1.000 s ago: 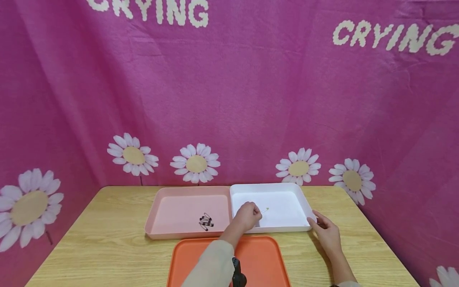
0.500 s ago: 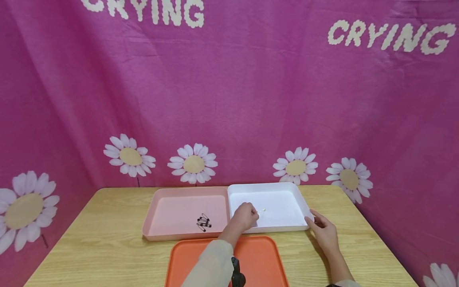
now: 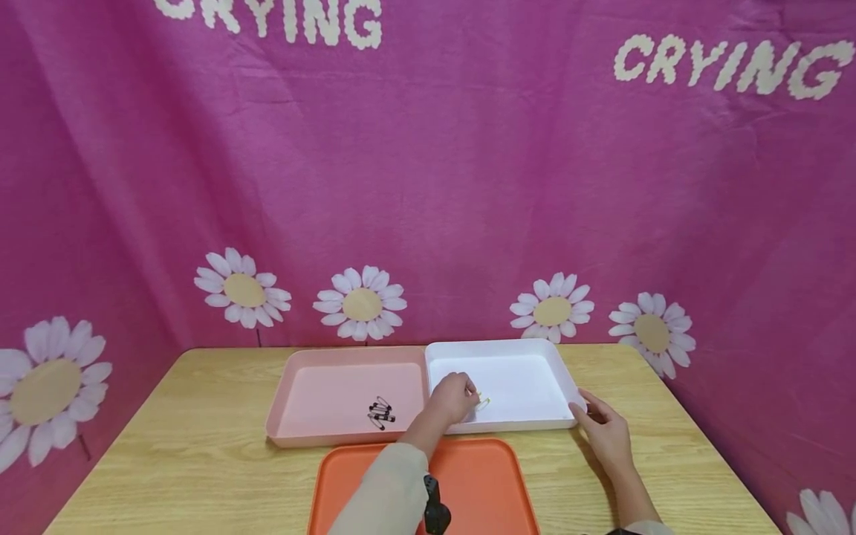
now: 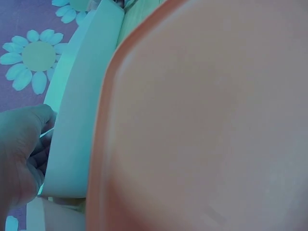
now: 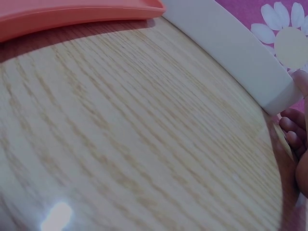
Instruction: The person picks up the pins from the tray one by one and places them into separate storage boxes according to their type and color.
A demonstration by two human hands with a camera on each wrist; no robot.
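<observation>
My left hand (image 3: 455,397) reaches into the front left part of the white tray (image 3: 568,375), fingers curled. Small yellow safety pins (image 3: 484,403) show by its fingertips; one appears pinched, though the fingers partly hide it. In the left wrist view, a thin bright line crosses between the thumb and fingers of the left hand (image 4: 21,149). At the tray's right front corner my right hand (image 3: 607,435) grips the rim, thumb on top and fingers outside. Several black safety pins (image 3: 381,414) lie in the pink tray (image 3: 321,397), touching the white one.
An orange tray (image 3: 481,483) lies in front of the two trays, under the left forearm. All stand on a wooden table (image 3: 200,446). A magenta curtain (image 3: 428,186) with daisies hangs behind and at both sides.
The yellow pin that stuck out to the right of the left fingers now sits closer to them and lower. The left hand has shifted slightly; the right hand keeps its place on the tray.
</observation>
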